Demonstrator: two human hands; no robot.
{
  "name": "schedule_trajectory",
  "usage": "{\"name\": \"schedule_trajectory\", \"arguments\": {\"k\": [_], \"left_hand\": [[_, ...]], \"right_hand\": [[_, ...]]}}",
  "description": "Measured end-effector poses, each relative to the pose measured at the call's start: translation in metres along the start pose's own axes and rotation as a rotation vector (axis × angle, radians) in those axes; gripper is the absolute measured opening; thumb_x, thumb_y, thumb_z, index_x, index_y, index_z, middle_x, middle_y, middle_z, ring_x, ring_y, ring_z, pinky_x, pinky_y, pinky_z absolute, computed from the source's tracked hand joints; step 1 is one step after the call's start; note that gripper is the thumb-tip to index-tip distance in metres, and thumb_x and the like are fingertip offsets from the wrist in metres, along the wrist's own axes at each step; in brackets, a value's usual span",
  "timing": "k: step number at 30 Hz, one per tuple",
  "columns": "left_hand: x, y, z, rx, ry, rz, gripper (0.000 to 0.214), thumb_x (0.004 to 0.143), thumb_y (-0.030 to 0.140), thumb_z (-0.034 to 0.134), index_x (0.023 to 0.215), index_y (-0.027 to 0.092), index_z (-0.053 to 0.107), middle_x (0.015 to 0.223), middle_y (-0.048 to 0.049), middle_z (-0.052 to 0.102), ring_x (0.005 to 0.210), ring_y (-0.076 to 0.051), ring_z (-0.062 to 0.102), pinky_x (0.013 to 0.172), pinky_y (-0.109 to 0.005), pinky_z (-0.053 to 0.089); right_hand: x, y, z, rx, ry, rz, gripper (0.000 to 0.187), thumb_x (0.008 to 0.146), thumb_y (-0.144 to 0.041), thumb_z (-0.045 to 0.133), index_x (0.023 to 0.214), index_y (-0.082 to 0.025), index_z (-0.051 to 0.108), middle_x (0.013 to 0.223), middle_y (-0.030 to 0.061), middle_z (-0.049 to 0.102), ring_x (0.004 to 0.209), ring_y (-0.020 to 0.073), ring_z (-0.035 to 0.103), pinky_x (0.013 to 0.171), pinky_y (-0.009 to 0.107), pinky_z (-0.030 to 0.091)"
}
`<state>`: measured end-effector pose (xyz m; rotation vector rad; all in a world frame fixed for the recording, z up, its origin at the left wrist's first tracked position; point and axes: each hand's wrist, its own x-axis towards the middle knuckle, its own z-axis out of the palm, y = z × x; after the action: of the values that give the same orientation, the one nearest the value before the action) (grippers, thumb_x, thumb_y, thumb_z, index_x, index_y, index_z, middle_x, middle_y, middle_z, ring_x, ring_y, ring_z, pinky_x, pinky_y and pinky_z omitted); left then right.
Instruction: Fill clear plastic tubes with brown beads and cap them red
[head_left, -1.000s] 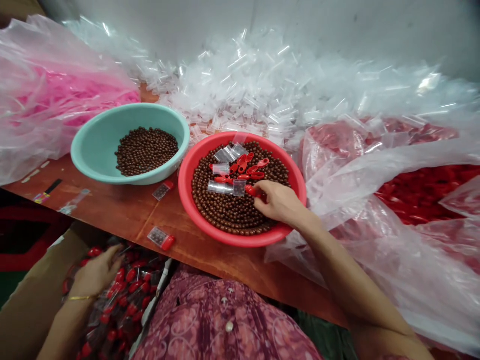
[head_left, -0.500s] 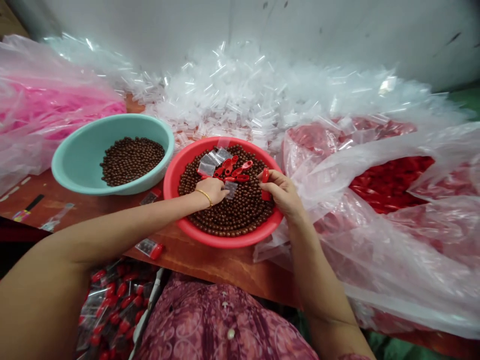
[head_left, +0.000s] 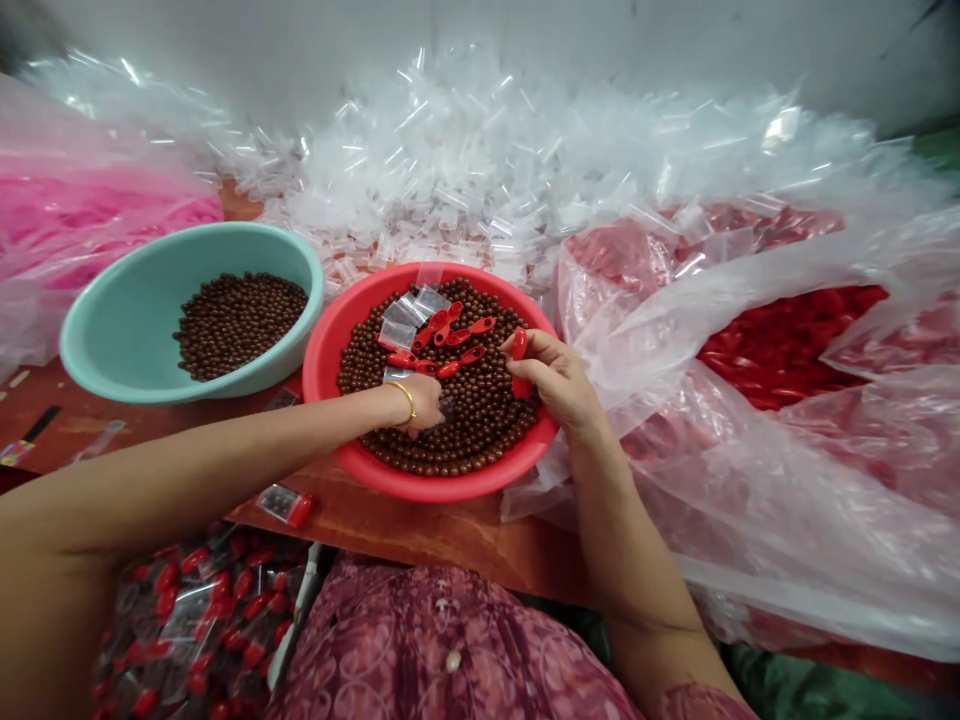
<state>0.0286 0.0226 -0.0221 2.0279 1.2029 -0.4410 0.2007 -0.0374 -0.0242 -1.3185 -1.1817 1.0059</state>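
Note:
My left hand (head_left: 421, 402) is down at the brown balls (head_left: 472, 440) in the red basin (head_left: 442, 487), its fingers closed on a small clear plastic case, mostly hidden by the hand. Over the basin's right side, my right hand (head_left: 559, 378) pinches a red plastic cap (head_left: 520, 362) upright between thumb and fingers. Several loose red caps (head_left: 448, 368) lie on top of the balls between the hands. Beside them, towards the back, are a few flat clear plastic cases (head_left: 405, 310).
A teal basin (head_left: 112, 300) with more brown balls stands left. Clear cases (head_left: 480, 150) are heaped along the wall. An open bag of red pieces (head_left: 787, 350) lies right, pink pieces (head_left: 75, 215) left. A filled case (head_left: 287, 505) rests at the table edge, above packed ones (head_left: 195, 630).
My left hand has moved down and slightly left with the clear case, which now dips against the balls. My right hand still holds the red cap. The whole view has shifted slightly.

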Motion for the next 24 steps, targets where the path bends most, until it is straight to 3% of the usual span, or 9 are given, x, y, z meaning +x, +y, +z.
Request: {"name": "schedule_trajectory", "arguments": {"k": [4, 7, 10, 14, 17, 24], "left_hand": [[0.028, 0.006, 0.016, -0.246, 0.143, 0.009, 0.020, 0.064, 0.013, 0.062, 0.049, 0.018, 0.050, 0.037, 0.0042, 0.044, 0.041, -0.012, 0.048, 0.050, -0.022, 0.039], [0.046, 0.011, 0.021, -0.380, 0.243, 0.069, 0.002, 0.069, 0.016, 0.060, 0.071, 0.016, 0.059, 0.054, 0.0032, 0.055, 0.055, -0.011, 0.054, 0.054, -0.020, 0.043], [0.050, 0.010, 0.018, -0.622, 0.237, 0.150, 0.017, 0.075, 0.017, 0.057, 0.091, 0.014, 0.059, 0.074, 0.0014, 0.063, 0.064, -0.010, 0.058, 0.060, -0.020, 0.047], [0.035, 0.002, 0.006, -1.040, 0.209, 0.330, 0.018, 0.066, 0.010, 0.066, 0.082, 0.012, 0.058, 0.075, 0.0026, 0.062, 0.071, -0.007, 0.057, 0.080, -0.025, 0.047], [0.016, -0.003, 0.001, -1.206, 0.150, 0.400, 0.022, 0.064, 0.004, 0.068, 0.083, 0.012, 0.058, 0.077, 0.0034, 0.063, 0.074, -0.006, 0.057, 0.089, -0.026, 0.044], [-0.018, -0.014, 0.001, -1.420, -0.071, 0.285, 0.024, 0.076, 0.017, 0.067, 0.096, 0.014, 0.055, 0.084, -0.0036, 0.067, 0.070, -0.010, 0.065, 0.085, -0.035, 0.049]], "right_hand": [[-0.001, 0.000, -0.001, 0.007, 0.034, 0.018, 0.015, 0.059, -0.025, 0.058, 0.073, -0.021, 0.059, 0.063, -0.0046, 0.051, 0.054, 0.0086, 0.043, 0.050, 0.021, 0.038], [-0.001, 0.001, -0.001, 0.006, 0.066, 0.006, 0.016, 0.059, -0.025, 0.059, 0.075, -0.022, 0.061, 0.066, -0.0038, 0.055, 0.058, 0.0095, 0.047, 0.054, 0.022, 0.042], [-0.001, 0.004, -0.002, -0.003, 0.088, -0.011, 0.016, 0.062, -0.026, 0.059, 0.078, -0.022, 0.060, 0.068, -0.0037, 0.055, 0.059, 0.0098, 0.049, 0.057, 0.022, 0.043], [0.000, 0.008, -0.001, -0.042, 0.144, -0.076, 0.016, 0.067, -0.031, 0.062, 0.081, -0.022, 0.059, 0.069, -0.0040, 0.055, 0.058, 0.0096, 0.049, 0.058, 0.023, 0.043], [0.000, 0.010, 0.000, -0.077, 0.212, -0.143, 0.017, 0.067, -0.034, 0.066, 0.076, -0.021, 0.060, 0.069, -0.0036, 0.055, 0.059, 0.0093, 0.049, 0.057, 0.023, 0.043], [-0.003, 0.010, 0.002, 0.022, 0.302, -0.124, 0.020, 0.068, -0.037, 0.069, 0.074, -0.018, 0.062, 0.050, -0.0071, 0.053, 0.042, 0.0055, 0.042, 0.043, 0.019, 0.035]]}}
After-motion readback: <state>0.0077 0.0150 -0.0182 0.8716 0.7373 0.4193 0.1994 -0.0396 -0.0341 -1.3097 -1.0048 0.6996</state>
